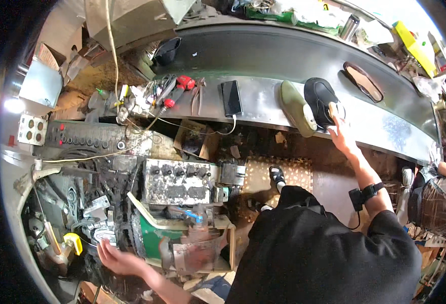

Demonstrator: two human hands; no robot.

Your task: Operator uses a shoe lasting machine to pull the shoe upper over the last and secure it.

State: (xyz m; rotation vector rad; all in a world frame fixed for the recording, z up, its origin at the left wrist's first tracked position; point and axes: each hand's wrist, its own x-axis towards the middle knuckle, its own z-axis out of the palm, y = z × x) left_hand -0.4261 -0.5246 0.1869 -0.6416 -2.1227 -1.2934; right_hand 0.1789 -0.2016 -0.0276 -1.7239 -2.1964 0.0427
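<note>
A black shoe [318,96] lies on the metal bench beside an olive-green shoe [294,104]. My right hand [340,134] reaches to the black shoe's near end, its fingers closed there by a pale tan patch. Part of that grip is hidden by the fingers themselves. Down at the lower left, my left hand [116,259] hovers palm up with loosely curled fingers, holding nothing I can see. Close to its fingertips are a small white oval piece [105,234] and a yellow tool part [73,243] among dark machinery.
Farther right on the bench lies a brown shoe piece [363,82]. A phone [231,99] on a white cable, pliers [197,96] and a red tool [185,82] lie to the left. Below stand a grimy control box [177,180] and a green machine [154,233]. A bag [438,202] is at right.
</note>
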